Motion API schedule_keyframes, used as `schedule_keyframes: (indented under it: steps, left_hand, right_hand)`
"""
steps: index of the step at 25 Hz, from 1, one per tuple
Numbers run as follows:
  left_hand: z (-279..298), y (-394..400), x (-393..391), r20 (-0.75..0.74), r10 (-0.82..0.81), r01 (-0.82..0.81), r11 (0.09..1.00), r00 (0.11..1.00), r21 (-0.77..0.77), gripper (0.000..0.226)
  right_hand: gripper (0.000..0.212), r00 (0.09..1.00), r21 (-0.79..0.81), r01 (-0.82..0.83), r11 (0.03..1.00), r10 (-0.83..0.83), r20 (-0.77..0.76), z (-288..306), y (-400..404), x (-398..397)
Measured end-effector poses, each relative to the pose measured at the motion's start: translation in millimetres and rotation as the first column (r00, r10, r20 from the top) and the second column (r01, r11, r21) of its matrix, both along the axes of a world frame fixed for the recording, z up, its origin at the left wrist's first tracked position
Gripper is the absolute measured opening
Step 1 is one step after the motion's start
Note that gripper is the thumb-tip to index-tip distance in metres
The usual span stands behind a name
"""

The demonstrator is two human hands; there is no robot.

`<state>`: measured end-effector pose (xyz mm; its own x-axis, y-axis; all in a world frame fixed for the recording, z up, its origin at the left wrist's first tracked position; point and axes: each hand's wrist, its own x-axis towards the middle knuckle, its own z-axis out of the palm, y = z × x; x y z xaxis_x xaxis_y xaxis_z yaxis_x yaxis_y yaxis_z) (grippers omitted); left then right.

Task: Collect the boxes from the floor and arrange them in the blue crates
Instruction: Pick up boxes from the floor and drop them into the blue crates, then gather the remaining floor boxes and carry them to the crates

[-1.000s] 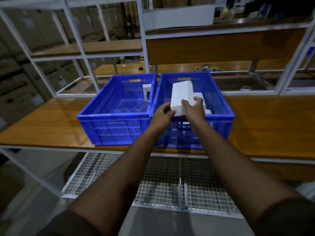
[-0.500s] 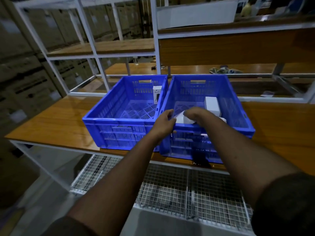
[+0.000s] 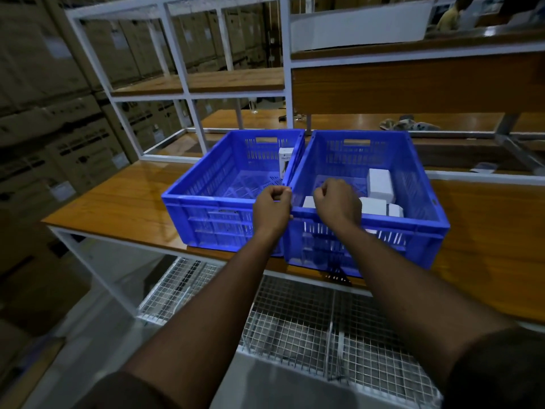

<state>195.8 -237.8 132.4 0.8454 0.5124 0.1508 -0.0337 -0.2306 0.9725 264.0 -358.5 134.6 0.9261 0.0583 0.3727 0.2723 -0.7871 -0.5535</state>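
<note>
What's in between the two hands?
In the head view, the meeting rims of the left blue crate and right blue crate lie between the left hand and right hand.

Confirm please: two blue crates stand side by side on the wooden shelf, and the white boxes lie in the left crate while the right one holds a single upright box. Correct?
Sides are swapped. In the head view the several white boxes lie in the right crate, and the left crate holds the single upright box. Both crates do stand side by side on the wooden shelf.
</note>
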Motion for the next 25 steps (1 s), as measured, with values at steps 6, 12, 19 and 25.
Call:
schedule_keyframes:
  steps: [6, 12, 19, 25]
  left_hand:
    - [-28.3, 25.2, -45.0, -0.064, 0.257, -0.25, 0.963, 0.964, 0.097, 0.023]
    - [-88.3, 67.3, -145.5, -0.203, 0.494, -0.489, 0.869, 0.846, 0.077, 0.023]
    - [-137.4, 108.6, -301.6, -0.343, 0.635, -0.65, 0.755, 0.692, 0.084, 0.02]
    - [-166.5, 106.8, -438.5, -0.437, 0.706, -0.744, 0.658, 0.557, 0.115, 0.019]
  right_hand:
    - [0.013, 0.903, 0.177, -0.293, 0.939, 0.211, 0.375, -34.5, 50.9, -67.3]
    - [0.02, 0.852, 0.206, -0.522, 0.828, 0.519, 0.074, -89.7, 110.4, -160.3]
    - [0.022, 0.541, 0.092, -0.799, 0.594, 0.777, -0.323, -125.6, 159.4, -278.7]
    - [0.023, 0.399, 0.03, -0.882, 0.469, 0.78, -0.482, -145.4, 172.1, -391.8]
